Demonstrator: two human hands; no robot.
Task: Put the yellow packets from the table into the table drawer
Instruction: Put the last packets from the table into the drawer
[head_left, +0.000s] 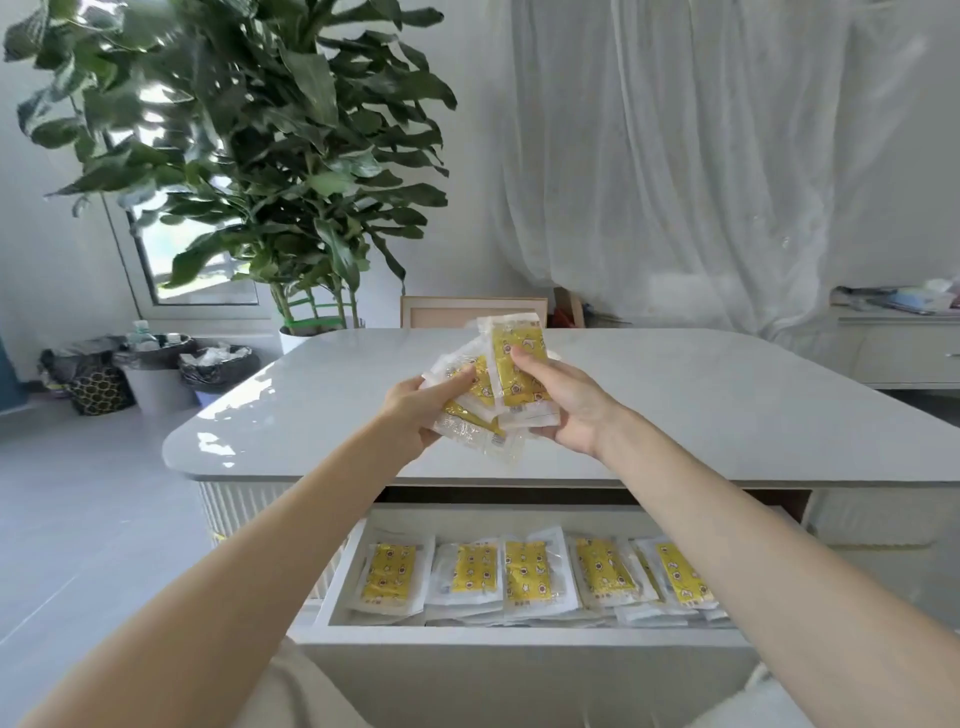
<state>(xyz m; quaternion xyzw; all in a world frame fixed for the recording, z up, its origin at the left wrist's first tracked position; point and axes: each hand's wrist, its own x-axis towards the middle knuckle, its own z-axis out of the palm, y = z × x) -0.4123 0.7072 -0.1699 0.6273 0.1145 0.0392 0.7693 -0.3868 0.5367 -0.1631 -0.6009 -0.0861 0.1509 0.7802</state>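
Both hands are raised over the white table (727, 405), holding a fanned bunch of yellow packets in clear wrappers. My left hand (410, 415) grips the lower packets (470, 423) from the left. My right hand (563, 405) pinches the upright top packet (514, 364), thumb on its face. Below the tabletop the table drawer (519, 636) stands pulled out. Inside it a row of several yellow packets (524, 571) lies flat on top of more packets.
A large potted plant (260, 156) stands behind the table's far left corner. Bins with black liners (156, 369) sit on the floor at left. A chair back (472, 310) shows behind the table, white curtains (701, 156) hang beyond, and a sideboard (904, 353) stands at right.
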